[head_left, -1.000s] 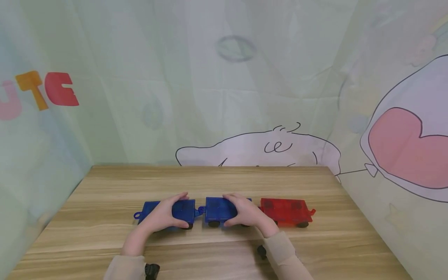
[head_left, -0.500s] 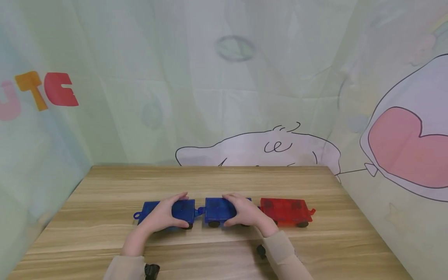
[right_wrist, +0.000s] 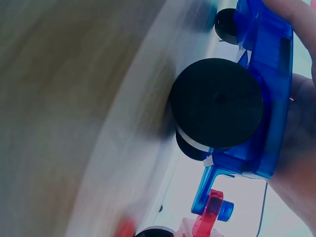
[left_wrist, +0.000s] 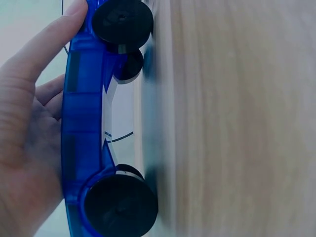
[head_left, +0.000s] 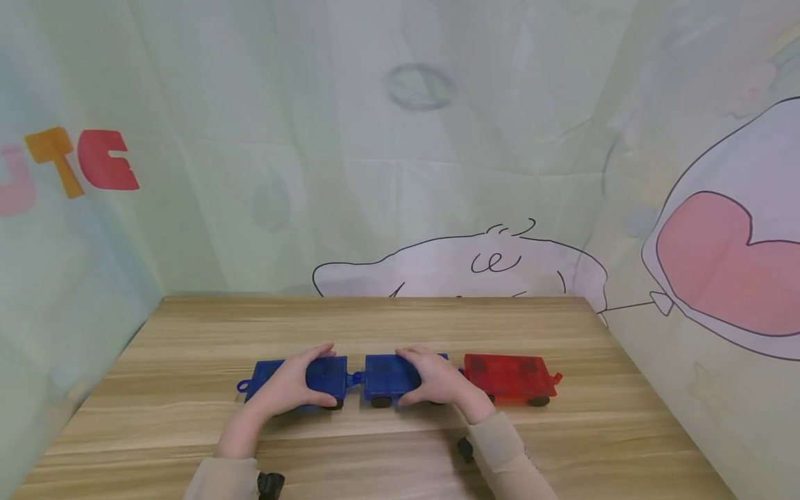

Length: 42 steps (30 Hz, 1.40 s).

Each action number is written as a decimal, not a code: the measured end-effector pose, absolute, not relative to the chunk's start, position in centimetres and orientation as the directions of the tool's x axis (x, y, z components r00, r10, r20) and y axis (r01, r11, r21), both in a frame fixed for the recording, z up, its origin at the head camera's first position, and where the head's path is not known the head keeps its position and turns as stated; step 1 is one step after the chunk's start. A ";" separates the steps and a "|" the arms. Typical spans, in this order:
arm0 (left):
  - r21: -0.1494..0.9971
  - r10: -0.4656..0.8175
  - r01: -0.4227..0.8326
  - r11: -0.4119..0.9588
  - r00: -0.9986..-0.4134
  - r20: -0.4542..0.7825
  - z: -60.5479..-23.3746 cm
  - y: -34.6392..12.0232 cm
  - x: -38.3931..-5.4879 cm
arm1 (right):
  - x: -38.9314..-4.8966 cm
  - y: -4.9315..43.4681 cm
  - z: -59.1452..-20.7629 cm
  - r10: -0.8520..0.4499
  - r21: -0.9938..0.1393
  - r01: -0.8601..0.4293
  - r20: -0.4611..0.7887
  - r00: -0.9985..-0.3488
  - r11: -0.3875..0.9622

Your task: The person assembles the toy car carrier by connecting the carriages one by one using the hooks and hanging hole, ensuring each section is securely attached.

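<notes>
In the head view, my left hand (head_left: 290, 385) grips the left blue toy train car (head_left: 328, 373), fingers over the far side and thumb along the near side. My right hand (head_left: 437, 378) holds the middle blue train car (head_left: 389, 373) in the same way. Between the two cars, their couplings (head_left: 356, 378) meet. The left wrist view shows the thumb against the side of the left blue car (left_wrist: 84, 113), black wheels toward the table. In the right wrist view, the middle blue car's peg (right_wrist: 225, 211) passes through the red car's hook (right_wrist: 210, 212).
A red train car (head_left: 506, 378) stands at the right end of the row, its free hook pointing right. An unused blue ring (head_left: 243, 386) sticks out at the left end. The wood-grain table (head_left: 375, 323) ends at a printed curtain (head_left: 250, 173) behind and at both sides.
The left end of the middle blue car has come down slightly, and its coupling sits a little lower. Both hands keep their grips; the left blue car and the red car stay in place.
</notes>
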<state>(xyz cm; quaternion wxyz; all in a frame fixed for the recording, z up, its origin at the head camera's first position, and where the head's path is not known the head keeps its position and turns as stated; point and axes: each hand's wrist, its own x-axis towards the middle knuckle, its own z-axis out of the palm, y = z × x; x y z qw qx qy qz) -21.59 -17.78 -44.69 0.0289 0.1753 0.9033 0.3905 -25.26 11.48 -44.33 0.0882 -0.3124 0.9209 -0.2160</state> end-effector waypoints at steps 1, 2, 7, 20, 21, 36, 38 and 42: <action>0.716 0.339 0.295 0.633 -0.937 0.086 -44.7 -17.8 -21.6 | -25.3 11.5 -44.3 -0.615 -0.451 -0.540 -0.026 -0.788 0.711; 0.716 0.340 0.296 0.632 -0.936 0.087 -44.7 -17.8 -21.6 | -25.3 11.5 -44.4 -0.616 -0.448 -0.542 -0.025 -0.787 0.711; 0.715 0.342 0.297 0.632 -0.936 0.086 -44.6 -17.7 -21.6 | -25.3 11.5 -44.4 -0.616 -0.446 -0.542 -0.029 -0.787 0.713; 0.709 0.347 0.298 0.639 -0.934 0.080 -44.4 -17.8 -21.5 | -25.4 11.4 -44.1 -0.624 -0.451 -0.541 -0.047 -0.780 0.710; 0.708 0.347 0.298 0.640 -0.934 0.080 -44.4 -17.8 -21.5 | -25.5 11.4 -44.1 -0.625 -0.451 -0.541 -0.048 -0.779 0.710; 0.689 0.345 0.304 0.658 -0.935 0.083 -44.5 -17.8 -21.4 | -25.3 11.6 -44.3 -0.629 -0.438 -0.558 -0.021 -0.777 0.705; 0.682 0.345 0.302 0.666 -0.936 0.078 -44.4 -17.7 -21.3 | -25.2 11.7 -44.3 -0.628 -0.440 -0.558 -0.017 -0.778 0.704; 0.673 0.349 0.298 0.677 -0.935 0.063 -44.1 -17.6 -21.2 | -24.9 12.1 -44.0 -0.619 -0.447 -0.554 0.002 -0.785 0.702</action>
